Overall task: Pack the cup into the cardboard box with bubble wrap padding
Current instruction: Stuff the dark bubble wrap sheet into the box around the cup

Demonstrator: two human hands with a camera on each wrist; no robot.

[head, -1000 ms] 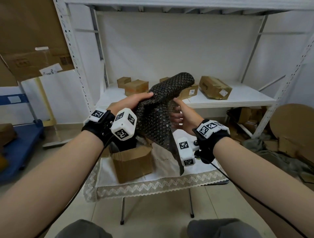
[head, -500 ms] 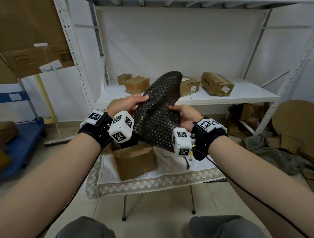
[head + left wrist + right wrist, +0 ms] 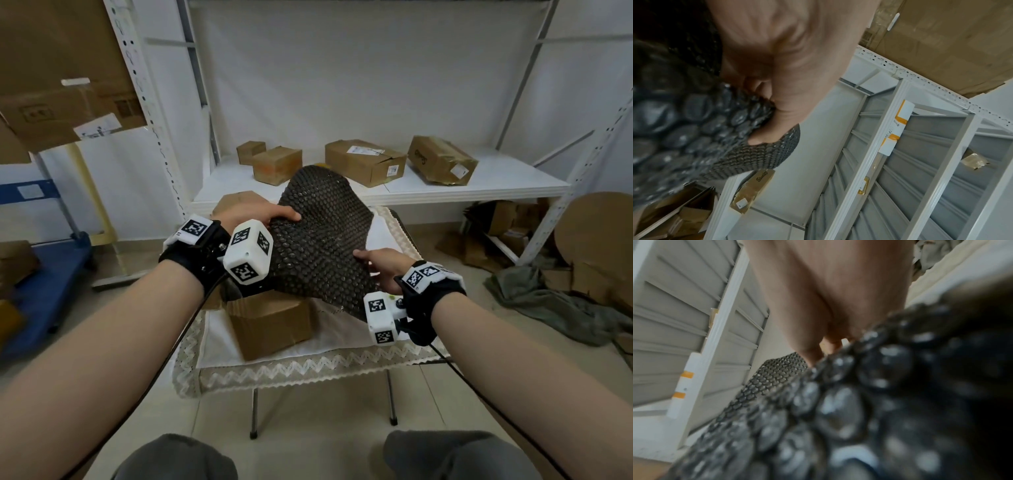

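— How many hands are on the bubble wrap [image 3: 318, 236]?

— Two. The left hand [image 3: 255, 215] grips the sheet's left edge, fingers curled over the top and the thumb underneath, as the left wrist view shows. The right hand [image 3: 383, 265] pinches the right edge, thumb on top and the other fingers behind the sheet.

— And how many sheets?

— One dark sheet, held spread in the air between the two hands, above the small table [image 3: 308, 371].

— Where is the cardboard box [image 3: 270, 322]?

— One open box stands on the white cloth [image 3: 219, 346] near the table's front left corner, right below the left hand and the sheet's lower edge. A flap [image 3: 236, 202] shows behind the left hand.

— The cup?

— Cannot tell; the sheet and hands cover the box opening and much of the tabletop.

— Anything else?

— Four closed boxes on the white shelf [image 3: 479, 178] behind: two small ones [image 3: 277, 164] at the left, two larger ones [image 3: 364, 161] toward the right
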